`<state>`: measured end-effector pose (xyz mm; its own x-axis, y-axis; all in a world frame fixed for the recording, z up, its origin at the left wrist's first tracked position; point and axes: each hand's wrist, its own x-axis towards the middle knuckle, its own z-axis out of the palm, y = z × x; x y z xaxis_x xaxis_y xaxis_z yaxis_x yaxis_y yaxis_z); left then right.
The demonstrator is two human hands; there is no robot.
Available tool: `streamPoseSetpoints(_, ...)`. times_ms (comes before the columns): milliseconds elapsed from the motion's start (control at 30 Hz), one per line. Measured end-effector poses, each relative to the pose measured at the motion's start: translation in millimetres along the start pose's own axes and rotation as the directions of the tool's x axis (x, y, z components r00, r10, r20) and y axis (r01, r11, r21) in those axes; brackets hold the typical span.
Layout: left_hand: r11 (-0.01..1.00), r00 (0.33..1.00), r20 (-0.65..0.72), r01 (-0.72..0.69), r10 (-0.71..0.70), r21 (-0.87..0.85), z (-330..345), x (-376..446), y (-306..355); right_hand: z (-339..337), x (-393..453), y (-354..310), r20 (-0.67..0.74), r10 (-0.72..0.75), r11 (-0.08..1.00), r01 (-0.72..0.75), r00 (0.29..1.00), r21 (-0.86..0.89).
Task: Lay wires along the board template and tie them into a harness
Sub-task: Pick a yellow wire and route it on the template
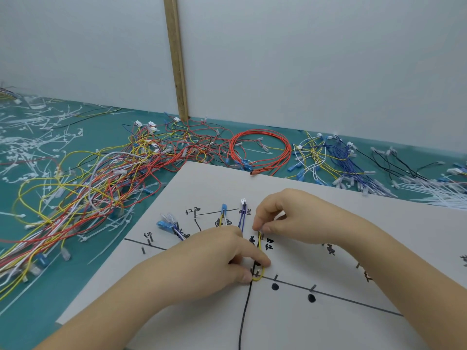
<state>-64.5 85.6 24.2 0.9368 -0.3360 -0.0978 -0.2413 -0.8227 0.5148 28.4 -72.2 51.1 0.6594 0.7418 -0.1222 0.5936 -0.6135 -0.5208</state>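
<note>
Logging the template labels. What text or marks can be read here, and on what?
All of it is handwritten in black marker on the white board template:
"红白", left of the blue connector.
"红", right of the yellow wire.
"黄", further right.
Partly hidden or smeared, unreadable: marks at.
Two black dots, no text.
No print legible on the connectors.

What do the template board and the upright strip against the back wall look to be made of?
Template board: matte white card or coated sheet, apparently; flat, unglossy, with hand-inked lines and characters. Upright strip: probably bare wood; tan, with visible grain and no sheen.
</note>
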Motion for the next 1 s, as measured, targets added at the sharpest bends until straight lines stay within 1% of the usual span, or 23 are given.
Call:
streamPoseSetpoints(167,0.999,0.997,-0.082,-0.005,0.008,0.038,6,-4,1,-1,-2,-3,-0.060,-0.009,0.999,0.006,0.998,-0.049)
streamPoseSetpoints(267,0.999,0.994,-0.106,-0.004,0.009,0.043,8,-3,1,1,-2,-3,-0.078,-0.008,0.997,0.002,0.997,-0.072)
streamPoseSetpoints(367,0.999,0.994,-0.105,-0.009,0.015,0.054,9,-3,0,3,-2,-3,-0.066,-0.009,0.995,0.002,0.998,-0.100)
streamPoseSetpoints(467,0.999,0.994,-0.109,-0.018,0.023,0.041,10,-5,1,1,-3,-4,-0.048,-0.008,0.996,0.004,0.999,-0.087)
streamPoseSetpoints(700,0.999,0.981,-0.195,-0.006,0.014,0.045,12,-8,3,1,-2,-2,-0.064,-0.016,0.993,0.008,0.998,-0.121)
streamPoseSetpoints(800,0.996,0.984,-0.180,0.011,0.005,0.089,11,-6,5,1,-2,-2,-0.076,-0.016,0.988,0.004,0.997,-0.155)
streamPoseSetpoints(933,0.971,0.995,-0.103,0.019,0.005,0.237,11,-3,9,3,-3,-3,-0.049,-0.009,0.983,0.000,0.999,-0.184)
streamPoseSetpoints(1000,0.968,0.995,-0.097,0.026,-0.002,0.248,11,-2,10,3,-2,-3,-0.041,-0.005,0.980,-0.003,0.999,-0.201)
